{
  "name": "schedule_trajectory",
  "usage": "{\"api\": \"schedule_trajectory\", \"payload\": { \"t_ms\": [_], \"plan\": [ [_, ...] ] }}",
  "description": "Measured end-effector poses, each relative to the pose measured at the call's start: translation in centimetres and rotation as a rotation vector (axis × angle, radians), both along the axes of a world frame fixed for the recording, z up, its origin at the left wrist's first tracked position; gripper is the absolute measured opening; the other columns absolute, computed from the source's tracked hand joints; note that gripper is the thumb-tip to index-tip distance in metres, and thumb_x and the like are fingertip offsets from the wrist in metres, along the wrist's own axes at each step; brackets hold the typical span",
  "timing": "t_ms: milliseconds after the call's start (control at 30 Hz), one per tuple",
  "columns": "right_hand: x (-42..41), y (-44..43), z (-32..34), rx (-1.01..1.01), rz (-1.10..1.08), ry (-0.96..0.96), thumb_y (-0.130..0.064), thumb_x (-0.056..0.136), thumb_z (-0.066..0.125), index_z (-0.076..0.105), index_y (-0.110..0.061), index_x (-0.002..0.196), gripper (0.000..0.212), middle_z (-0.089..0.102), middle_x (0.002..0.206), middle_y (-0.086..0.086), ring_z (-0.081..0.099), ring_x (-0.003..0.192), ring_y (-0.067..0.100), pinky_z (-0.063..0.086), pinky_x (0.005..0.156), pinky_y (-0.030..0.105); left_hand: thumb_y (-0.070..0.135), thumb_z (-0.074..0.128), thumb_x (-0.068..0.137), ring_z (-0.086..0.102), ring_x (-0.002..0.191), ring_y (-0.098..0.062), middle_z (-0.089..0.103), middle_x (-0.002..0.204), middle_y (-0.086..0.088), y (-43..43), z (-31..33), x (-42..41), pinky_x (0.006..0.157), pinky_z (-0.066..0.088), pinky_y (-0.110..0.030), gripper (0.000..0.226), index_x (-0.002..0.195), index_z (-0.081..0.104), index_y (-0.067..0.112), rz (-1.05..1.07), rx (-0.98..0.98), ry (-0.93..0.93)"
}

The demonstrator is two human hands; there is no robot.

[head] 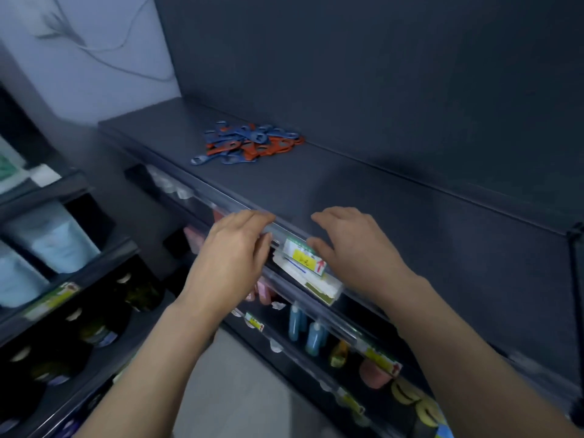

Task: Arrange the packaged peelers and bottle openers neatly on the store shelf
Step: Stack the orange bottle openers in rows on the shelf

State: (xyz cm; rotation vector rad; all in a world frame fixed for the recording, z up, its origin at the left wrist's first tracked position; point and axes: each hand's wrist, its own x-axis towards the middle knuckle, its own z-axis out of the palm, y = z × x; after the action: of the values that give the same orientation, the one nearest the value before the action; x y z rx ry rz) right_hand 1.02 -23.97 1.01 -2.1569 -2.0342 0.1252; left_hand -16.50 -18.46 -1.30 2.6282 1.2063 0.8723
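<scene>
A loose heap of blue and orange bottle openers (249, 143) lies on the dark top shelf (395, 222), toward its back left. At the shelf's front edge, a stack of flat white packages (305, 273) with a yellow and green label sits between my two hands. My left hand (234, 248) grips the stack's left end, its fingers reaching over the shelf lip. My right hand (354, 245) holds the right end with the thumb pressed on the top package. What is inside the packages is blurred.
A clear price rail (196, 197) runs along the shelf front. Lower shelves hold blue bottles (311, 336), pink items (374, 373) and price tags (254, 320). A rack at the left carries pale blue pouches (60, 241) and dark bottles (94, 330). Grey floor (240, 384) lies below.
</scene>
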Motion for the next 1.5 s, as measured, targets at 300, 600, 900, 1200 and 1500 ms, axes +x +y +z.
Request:
{"api": "schedule_trajectory", "payload": {
  "t_ms": [300, 600, 900, 1200, 1500],
  "plan": [
    [-0.7, 13.3, -0.1, 0.036, 0.111, 0.042, -0.034, 0.097, 0.045, 0.046, -0.013, 0.134, 0.043, 0.051, 0.133, 0.006, 0.043, 0.123, 0.025, 0.035, 0.103, 0.039, 0.009, 0.059, 0.088, 0.060, 0.103, -0.029, 0.065, 0.109, -0.009, 11.4, 0.3, -0.9, 0.092, 0.047, -0.039, 0.026, 0.114, 0.062, 0.005, 0.094, -0.001, 0.035],
    [1.3, 23.6, -1.0, -0.027, 0.007, 0.037, -0.036, 0.096, 0.046, 0.049, -0.012, 0.130, 0.042, 0.052, 0.131, 0.007, 0.045, 0.121, 0.026, 0.037, 0.100, 0.040, 0.013, 0.058, 0.089, 0.057, 0.105, -0.029, 0.062, 0.112, -0.009, 23.0, -1.1, 1.3, 0.092, 0.045, -0.038, 0.030, 0.118, 0.060, 0.007, 0.055, -0.107, 0.059],
    [2.5, 30.9, -3.9, -0.017, -0.294, 0.119, -0.040, 0.096, 0.046, 0.041, -0.015, 0.139, 0.051, 0.038, 0.144, 0.005, 0.033, 0.131, 0.024, 0.032, 0.107, 0.036, 0.040, 0.056, 0.088, 0.039, 0.125, -0.029, 0.044, 0.135, -0.006, 35.0, -3.8, 4.8, 0.104, 0.028, -0.040, 0.048, 0.131, 0.049, 0.018, -0.041, -0.146, 0.254],
    [2.4, 38.1, -5.8, -0.060, -0.491, 0.211, -0.053, 0.091, 0.049, 0.013, -0.021, 0.150, 0.076, 0.000, 0.158, 0.003, -0.004, 0.145, 0.026, 0.012, 0.115, 0.044, 0.072, 0.040, 0.079, 0.009, 0.141, -0.028, 0.010, 0.156, -0.004, 42.0, -4.2, 4.9, 0.114, 0.006, -0.048, 0.082, 0.146, 0.019, 0.029, -0.113, -0.242, 0.464],
    [3.0, 39.0, -7.2, 0.047, -0.619, 0.448, -0.024, 0.089, 0.060, 0.017, -0.013, 0.148, 0.074, 0.000, 0.157, 0.008, 0.006, 0.143, 0.026, 0.016, 0.115, 0.033, 0.064, 0.038, 0.086, 0.026, 0.126, -0.026, 0.029, 0.139, -0.004, 41.1, -4.0, 6.4, 0.104, 0.023, -0.042, 0.065, 0.139, 0.033, 0.026, -0.215, -0.093, 0.440]
  ]
}}
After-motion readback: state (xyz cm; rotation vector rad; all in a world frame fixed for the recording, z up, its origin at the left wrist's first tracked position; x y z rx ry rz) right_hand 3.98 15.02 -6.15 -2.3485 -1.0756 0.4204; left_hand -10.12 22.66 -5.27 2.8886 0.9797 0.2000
